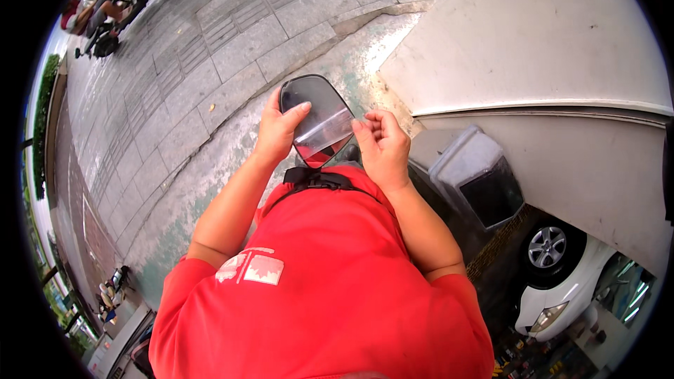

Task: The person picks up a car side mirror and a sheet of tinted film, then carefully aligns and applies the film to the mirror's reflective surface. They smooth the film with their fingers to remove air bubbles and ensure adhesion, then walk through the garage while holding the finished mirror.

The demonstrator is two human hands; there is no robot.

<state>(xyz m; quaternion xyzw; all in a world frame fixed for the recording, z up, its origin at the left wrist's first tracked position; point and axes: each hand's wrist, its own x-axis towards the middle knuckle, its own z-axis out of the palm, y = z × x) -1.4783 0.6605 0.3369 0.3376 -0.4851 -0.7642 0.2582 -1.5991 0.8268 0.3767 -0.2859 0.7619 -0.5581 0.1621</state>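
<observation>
In front of my waist I hold a car side mirror (317, 105), dark-rimmed and rounded, with its glass face up. My left hand (281, 125) grips its left edge, thumb lying on the glass and fingers beneath. Across the lower glass runs a pale see-through band (326, 135) that looks like clear film. At the band's right end, my right hand (384, 146) has thumb and forefinger pressed together by the mirror's rim. Whether the film is between them is too small to tell. Red cloth reflects in the bottom of the glass.
A grey plastic bin (472, 172) stands to my right, beside a large pale panel (533, 42). Beyond it are a white car (562, 305) and its wheel. Grey paving (232, 63) stretches ahead, with a person on a motor scooter (116, 7) at far left.
</observation>
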